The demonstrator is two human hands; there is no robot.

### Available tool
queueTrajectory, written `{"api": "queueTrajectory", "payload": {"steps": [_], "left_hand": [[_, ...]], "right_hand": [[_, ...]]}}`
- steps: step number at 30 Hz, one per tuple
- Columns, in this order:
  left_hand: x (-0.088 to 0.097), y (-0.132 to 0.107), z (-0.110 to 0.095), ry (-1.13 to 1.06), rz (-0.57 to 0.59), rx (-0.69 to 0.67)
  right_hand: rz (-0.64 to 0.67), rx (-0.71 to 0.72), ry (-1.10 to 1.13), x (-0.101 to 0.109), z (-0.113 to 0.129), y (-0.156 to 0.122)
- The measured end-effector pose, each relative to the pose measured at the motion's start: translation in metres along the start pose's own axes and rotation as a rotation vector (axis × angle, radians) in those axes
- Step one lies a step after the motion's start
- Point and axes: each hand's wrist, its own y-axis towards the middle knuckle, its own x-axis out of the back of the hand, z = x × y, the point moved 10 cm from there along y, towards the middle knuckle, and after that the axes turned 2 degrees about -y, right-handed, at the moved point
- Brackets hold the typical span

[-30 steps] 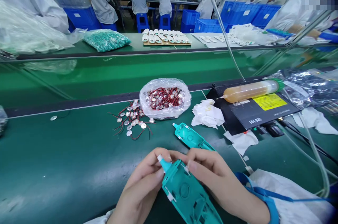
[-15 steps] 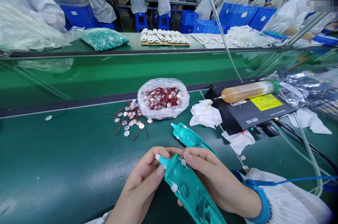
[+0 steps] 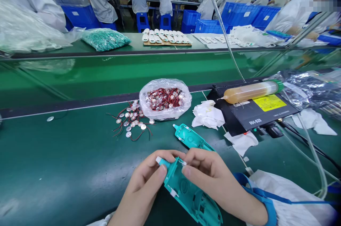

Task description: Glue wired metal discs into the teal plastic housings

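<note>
My left hand [image 3: 146,174] is closed on the narrow, white-tipped end of a teal plastic housing half [image 3: 183,186], thumb on the near side. My right hand [image 3: 215,180] is closed at the housing's far rim. Its thumb and fingertips press by a small white piece [image 3: 183,163] near the narrow end. The hollow inside faces up, showing a round recess and another white piece [image 3: 173,193] on the near rim. Just beyond my hands, a second teal housing half [image 3: 190,137] lies on the green table, partly hidden by my right hand.
A plastic bag of wired metal discs [image 3: 166,114] stands ahead, with loose wired discs [image 3: 133,119] beside it. To the right are crumpled tissues [image 3: 207,115] and a black RH-928 box [image 3: 247,117] bearing an amber-filled syringe [image 3: 247,92]. Across the divider, co-workers in white coats work.
The housing has turned and tilted slightly, its wide end now nearer my right wrist. My right thumb has shifted towards the small white piece at the far rim.
</note>
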Motion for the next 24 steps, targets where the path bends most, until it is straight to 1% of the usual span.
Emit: {"api": "queueTrajectory", "payload": {"steps": [2,4,6,8,9,10,11,12,14,16,17,19,21,24], "left_hand": [[0.004,0.0,0.001,0.013,-0.047,0.002],[0.007,0.0,0.003,-0.005,-0.086,0.02],[0.013,0.001,0.005,-0.041,-0.154,0.05],[0.025,0.001,0.007,-0.076,-0.265,0.071],[0.031,0.001,0.007,-0.092,-0.318,0.075],[0.037,0.002,0.008,-0.107,-0.364,0.076],[0.041,0.002,0.008,-0.12,-0.398,0.077],[0.045,0.002,0.009,-0.129,-0.422,0.083],[0.049,0.003,0.013,-0.135,-0.454,0.106],[0.05,0.003,0.016,-0.113,-0.465,0.131],[0.05,0.004,0.016,-0.101,-0.463,0.138],[0.047,0.005,0.016,-0.084,-0.448,0.134],[0.046,0.006,0.015,-0.081,-0.437,0.118],[0.048,0.006,0.015,-0.077,-0.447,0.107]], "right_hand": [[0.004,0.008,-0.05,0.0,0.002,0.0],[-0.01,0.075,-0.214,0.005,0.011,0.0],[-0.088,0.227,-0.514,0.014,0.03,-0.001],[-0.239,0.391,-0.897,0.026,0.049,-0.005],[-0.321,0.442,-1.089,0.03,0.055,-0.006],[-0.389,0.456,-1.268,0.035,0.057,-0.006],[-0.428,0.44,-1.424,0.038,0.054,-0.003],[-0.433,0.404,-1.55,0.041,0.049,0.0],[-0.394,0.326,-1.706,0.044,0.037,0.008],[-0.352,0.303,-1.76,0.042,0.029,0.011],[-0.333,0.309,-1.747,0.039,0.028,0.012],[-0.29,0.31,-1.648,0.035,0.027,0.012],[-0.258,0.292,-1.5,0.032,0.028,0.011],[-0.268,0.3,-1.315,0.031,0.035,0.007]]}}
